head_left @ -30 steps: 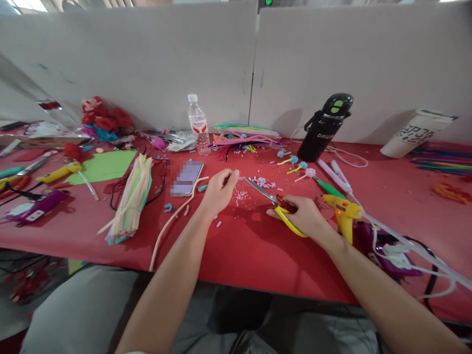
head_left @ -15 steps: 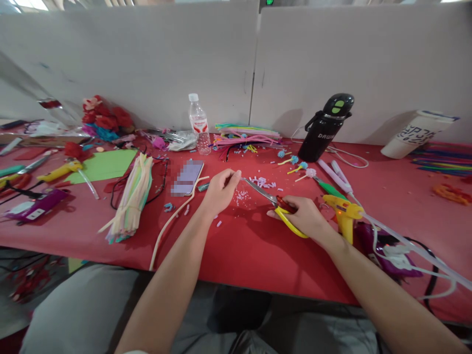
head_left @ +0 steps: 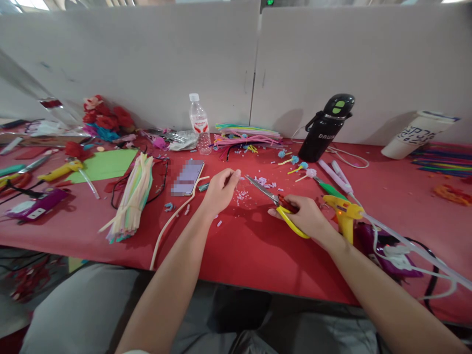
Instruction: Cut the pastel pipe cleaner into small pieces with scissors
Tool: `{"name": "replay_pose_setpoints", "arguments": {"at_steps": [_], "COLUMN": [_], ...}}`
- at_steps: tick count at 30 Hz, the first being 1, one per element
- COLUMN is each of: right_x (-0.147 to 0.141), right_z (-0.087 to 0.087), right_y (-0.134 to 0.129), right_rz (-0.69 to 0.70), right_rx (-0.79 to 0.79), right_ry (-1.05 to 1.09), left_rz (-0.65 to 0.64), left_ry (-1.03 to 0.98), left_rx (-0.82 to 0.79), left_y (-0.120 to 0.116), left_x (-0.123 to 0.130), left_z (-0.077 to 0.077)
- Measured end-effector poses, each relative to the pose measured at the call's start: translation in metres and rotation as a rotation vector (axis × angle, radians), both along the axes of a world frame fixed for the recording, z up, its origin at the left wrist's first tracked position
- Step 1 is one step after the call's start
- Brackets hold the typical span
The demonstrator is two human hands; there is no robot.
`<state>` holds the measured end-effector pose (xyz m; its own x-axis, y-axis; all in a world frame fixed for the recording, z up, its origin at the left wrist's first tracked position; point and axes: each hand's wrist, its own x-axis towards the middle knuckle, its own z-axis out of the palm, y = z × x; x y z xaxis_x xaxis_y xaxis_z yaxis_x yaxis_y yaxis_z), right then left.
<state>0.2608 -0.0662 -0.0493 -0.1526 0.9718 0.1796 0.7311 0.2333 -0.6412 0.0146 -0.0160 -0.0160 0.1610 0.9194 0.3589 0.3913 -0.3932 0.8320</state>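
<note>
My left hand (head_left: 222,189) is closed in a pinch, a tiny lilac bit of pipe cleaner (head_left: 242,178) just showing at its fingertips. Scissors (head_left: 289,221) with red and yellow handles are held in my right hand (head_left: 304,214). Their blades point left, with the tips a little short of my left fingertips. Behind the blades lies a loose pile of short lilac pipe cleaner pieces (head_left: 266,183). Fine lilac clippings (head_left: 242,197) are scattered on the red tabletop (head_left: 250,250) below.
To the left are a phone (head_left: 188,178), a cream pipe cleaner (head_left: 162,235) and a pipe cleaner bundle (head_left: 131,201). A water bottle (head_left: 199,125) and black flask (head_left: 324,130) stand behind. At right lies a yellow glue gun (head_left: 343,212) with cords, near several small pompom flowers (head_left: 310,173).
The scissors have drawn back slightly to the right, leaving a small gap between their tips and my left fingertips. My left hand has hardly moved.
</note>
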Motion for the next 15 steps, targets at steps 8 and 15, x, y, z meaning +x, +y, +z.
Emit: {"name": "replay_pose_setpoints", "arguments": {"at_steps": [8,15], "right_x": [0.0015,0.0015], "right_z": [-0.0003,-0.0004], "right_y": [0.0018,0.0017], "right_rz": [-0.009,-0.008], "right_rx": [0.011,-0.005], "right_ry": [-0.040,-0.048], "left_rz": [0.002,-0.005], "left_ry": [0.008,0.005], "left_rx": [0.001,-0.008], "left_y": [0.0001,0.0002], "left_x": [-0.0001,0.0001], "left_z": [0.0005,0.0005]}}
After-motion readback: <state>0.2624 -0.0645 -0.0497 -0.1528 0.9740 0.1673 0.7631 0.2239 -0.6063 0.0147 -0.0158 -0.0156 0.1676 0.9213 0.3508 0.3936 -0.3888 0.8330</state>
